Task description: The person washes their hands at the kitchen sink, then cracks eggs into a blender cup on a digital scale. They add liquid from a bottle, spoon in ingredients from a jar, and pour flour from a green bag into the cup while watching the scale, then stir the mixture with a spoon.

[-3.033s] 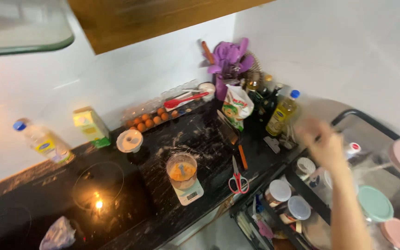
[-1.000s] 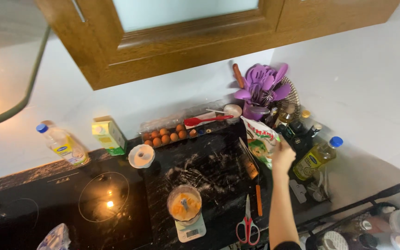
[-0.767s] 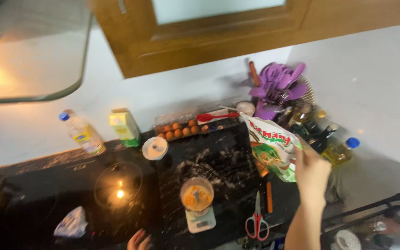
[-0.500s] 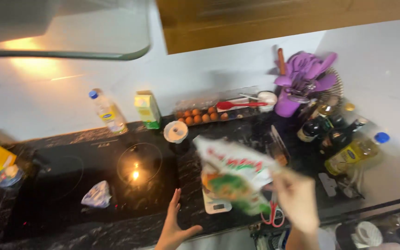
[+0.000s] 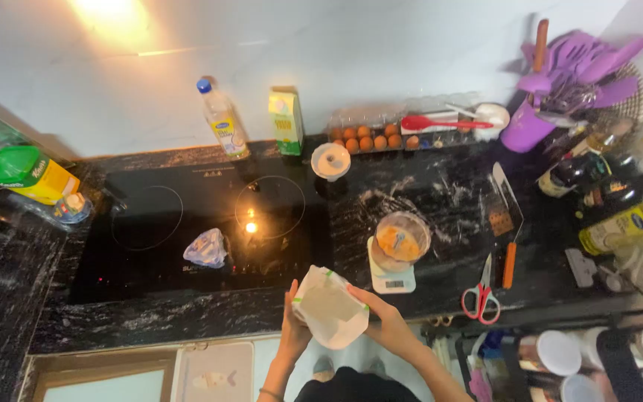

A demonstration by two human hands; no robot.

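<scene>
The one bag [image 5: 330,307] has swung in front, both hands (left [image 5: 294,321], right [image 5: 385,321]) clasping it.

Both hands are raised together at the bottom centre of the view, forearms angled up from below. The left hand [image 5: 295,327] is held upright, fingers [image 5: 289,296] extended upward and pressed against a held item. The right hand [image 5: 385,324] is set opposite, fingers curled around the same item. A thin band is worn on the left wrist.
</scene>
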